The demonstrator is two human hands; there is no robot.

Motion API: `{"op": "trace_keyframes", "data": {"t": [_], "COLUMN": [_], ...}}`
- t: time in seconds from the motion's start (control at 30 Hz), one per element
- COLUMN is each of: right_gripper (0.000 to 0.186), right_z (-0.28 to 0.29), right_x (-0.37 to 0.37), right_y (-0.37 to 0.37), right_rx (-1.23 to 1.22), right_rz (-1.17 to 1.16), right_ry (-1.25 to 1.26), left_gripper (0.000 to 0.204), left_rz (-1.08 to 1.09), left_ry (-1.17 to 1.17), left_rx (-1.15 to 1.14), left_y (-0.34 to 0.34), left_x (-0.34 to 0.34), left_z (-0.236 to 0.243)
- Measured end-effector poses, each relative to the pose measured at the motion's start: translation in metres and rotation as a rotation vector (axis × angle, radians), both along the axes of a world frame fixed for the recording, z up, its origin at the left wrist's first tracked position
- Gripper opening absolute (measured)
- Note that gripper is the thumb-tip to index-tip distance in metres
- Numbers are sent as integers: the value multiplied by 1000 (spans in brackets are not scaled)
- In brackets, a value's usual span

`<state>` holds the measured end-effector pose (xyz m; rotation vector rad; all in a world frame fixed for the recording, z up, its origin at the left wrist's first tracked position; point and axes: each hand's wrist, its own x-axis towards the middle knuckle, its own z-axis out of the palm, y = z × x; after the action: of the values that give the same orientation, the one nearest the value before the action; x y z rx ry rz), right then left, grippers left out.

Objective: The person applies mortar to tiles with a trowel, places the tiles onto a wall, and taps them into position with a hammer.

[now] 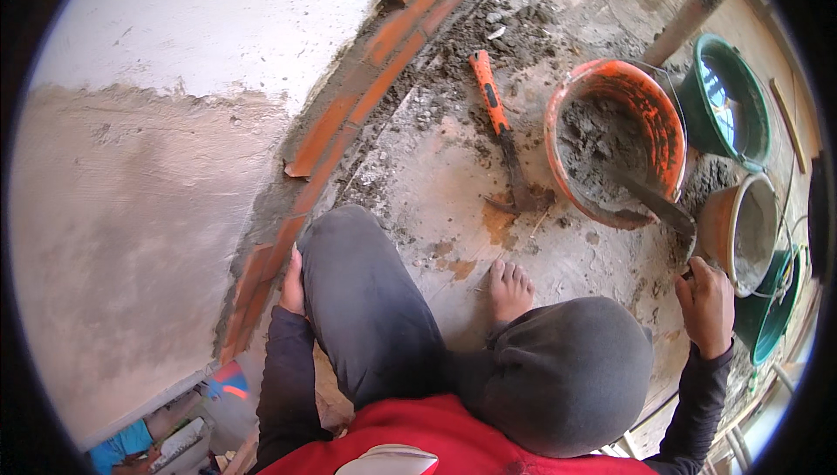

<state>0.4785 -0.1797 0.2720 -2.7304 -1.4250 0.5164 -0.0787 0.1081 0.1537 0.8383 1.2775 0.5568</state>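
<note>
Two hands work apart: the right hand (pixel 708 303) grips a mortar-caked steel trowel (pixel 649 200) angling up-left into the orange plastic mortar bucket (pixel 663 118), while the left hand (pixel 292 288) rests, fingers hidden, by the red brick course (pixel 349 118).

An orange-handled hammer (pixel 495 118) lies on the mortar-spattered floor (pixel 436 187) beside a low brick course (pixel 349 118). Two green buckets (pixel 728 100) stand near a rendered wall (pixel 131 213).

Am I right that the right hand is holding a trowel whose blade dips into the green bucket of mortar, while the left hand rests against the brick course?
Not quite. The head view shows the trowel in the right hand reaching into the orange bucket of mortar, not the green one, which stands behind it. The rest holds: the left hand rests against the brick course.
</note>
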Motion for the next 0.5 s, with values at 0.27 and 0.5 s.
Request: {"op": "trace_keyframes", "data": {"t": [0.27,0.5], "right_gripper": [27,30], "right_z": [13,10], "right_x": [44,78], "right_y": [45,78], "right_rx": [82,25], "right_rz": [113,81], "right_ry": [-73,-129], "left_gripper": [90,96], "left_rz": [85,-75], "left_ry": [188,-116], "left_rx": [58,122], "left_y": [-8,-22], "left_x": [-56,-60], "left_z": [-32,2]}}
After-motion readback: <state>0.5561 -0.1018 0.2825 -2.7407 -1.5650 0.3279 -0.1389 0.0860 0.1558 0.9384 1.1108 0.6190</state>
